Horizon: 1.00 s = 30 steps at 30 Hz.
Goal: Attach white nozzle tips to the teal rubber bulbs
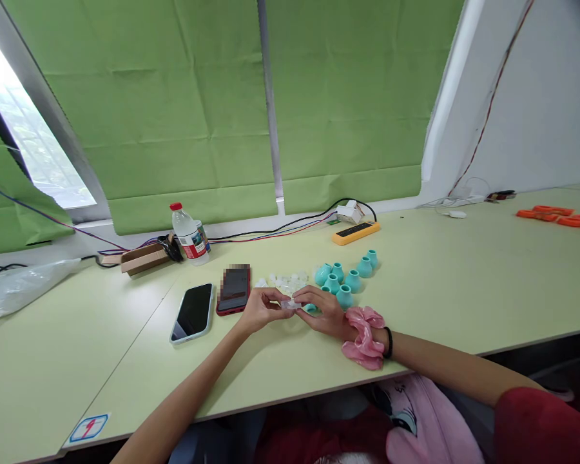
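Between my two hands, just above the table (251,361), is a small whitish translucent piece (290,304); its exact kind is too small to tell. My left hand (267,308) pinches its left end between thumb and fingers. From the other side, my right hand (325,312) closes on its right end, with a pink scrunchie (365,338) and a dark bracelet on that wrist. Right behind the hands lies a loose pile of small white translucent pieces (290,281). Several turquoise vase-shaped pieces (345,298) stand beside and behind my right hand, some partly hidden by it.
Two phones, one pale-edged (192,314) and one red-cased (234,290), lie to the left. Farther back are a bottle (190,235), an open cardboard box (147,259), cables and a yellow power strip (356,233). Orange pieces (558,217) lie far right. A plastic bag (26,288) rests far left.
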Available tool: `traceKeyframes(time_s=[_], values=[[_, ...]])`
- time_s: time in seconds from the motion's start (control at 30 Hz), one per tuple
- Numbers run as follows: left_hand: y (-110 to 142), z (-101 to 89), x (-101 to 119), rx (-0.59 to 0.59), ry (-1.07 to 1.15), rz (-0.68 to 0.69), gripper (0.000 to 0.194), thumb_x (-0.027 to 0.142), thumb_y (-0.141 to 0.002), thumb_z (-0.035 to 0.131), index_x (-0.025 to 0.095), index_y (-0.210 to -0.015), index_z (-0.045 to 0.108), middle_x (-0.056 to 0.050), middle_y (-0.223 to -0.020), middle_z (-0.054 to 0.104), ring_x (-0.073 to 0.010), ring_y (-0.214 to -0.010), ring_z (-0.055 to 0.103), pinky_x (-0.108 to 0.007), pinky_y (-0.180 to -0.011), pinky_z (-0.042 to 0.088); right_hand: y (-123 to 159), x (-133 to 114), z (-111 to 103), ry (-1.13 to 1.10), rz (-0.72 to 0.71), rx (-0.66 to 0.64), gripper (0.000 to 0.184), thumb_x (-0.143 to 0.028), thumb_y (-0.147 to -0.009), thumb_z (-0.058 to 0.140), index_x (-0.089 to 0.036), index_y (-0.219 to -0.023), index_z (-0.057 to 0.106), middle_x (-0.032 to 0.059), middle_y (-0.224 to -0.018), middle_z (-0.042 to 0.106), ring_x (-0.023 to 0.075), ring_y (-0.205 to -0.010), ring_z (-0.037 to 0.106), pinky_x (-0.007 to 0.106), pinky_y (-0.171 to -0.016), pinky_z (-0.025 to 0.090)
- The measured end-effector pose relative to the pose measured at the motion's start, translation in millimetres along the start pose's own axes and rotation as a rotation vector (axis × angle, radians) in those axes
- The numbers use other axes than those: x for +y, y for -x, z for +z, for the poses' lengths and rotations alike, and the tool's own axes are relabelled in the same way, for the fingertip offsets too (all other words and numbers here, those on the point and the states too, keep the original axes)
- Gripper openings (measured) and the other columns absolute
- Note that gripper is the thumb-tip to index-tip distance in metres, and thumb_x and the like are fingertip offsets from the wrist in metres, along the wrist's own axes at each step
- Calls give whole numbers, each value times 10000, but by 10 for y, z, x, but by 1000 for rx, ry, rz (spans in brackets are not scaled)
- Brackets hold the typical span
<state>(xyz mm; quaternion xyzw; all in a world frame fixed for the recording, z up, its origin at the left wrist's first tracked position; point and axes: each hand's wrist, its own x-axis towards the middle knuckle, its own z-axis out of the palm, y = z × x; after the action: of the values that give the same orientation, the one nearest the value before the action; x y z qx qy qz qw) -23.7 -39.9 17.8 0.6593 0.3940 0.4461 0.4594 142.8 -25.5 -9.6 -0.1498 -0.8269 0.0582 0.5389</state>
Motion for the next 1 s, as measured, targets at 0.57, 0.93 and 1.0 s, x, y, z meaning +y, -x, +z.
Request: traceKeyframes(time_s=[0.57,0.93,1.0], values=[[-38,5,-36,44,82,-18,260,247,-479,714,99,-602,539,-11,-581,582,-89,-489,526,-227,-499,455,-177,20,-274,354,51,-181,418,-196,-633,519,-169,-1043,445,102,-1073,451,225,-983,417,398,-850,333],[-30,34,-48,62,66,-5,281,228,-427,732,102,-566,524,-3,-608,559,-95,-541,526,-233,-535,458,-119,48,-165,841,291,-558,421,-399,-761,399,-144,-1089,469,117,-875,571,273,-898,428,498,-866,136],[-36,33,-74,42,58,6,277,229,-446,728,103,-585,524,-8,-628,562,-94,-552,525,-231,-539,454,-122,47,-167,836,291,-573,367,-382,-759,410,-158,-1034,503,106,-837,579,266,-890,433,490,-870,128]])
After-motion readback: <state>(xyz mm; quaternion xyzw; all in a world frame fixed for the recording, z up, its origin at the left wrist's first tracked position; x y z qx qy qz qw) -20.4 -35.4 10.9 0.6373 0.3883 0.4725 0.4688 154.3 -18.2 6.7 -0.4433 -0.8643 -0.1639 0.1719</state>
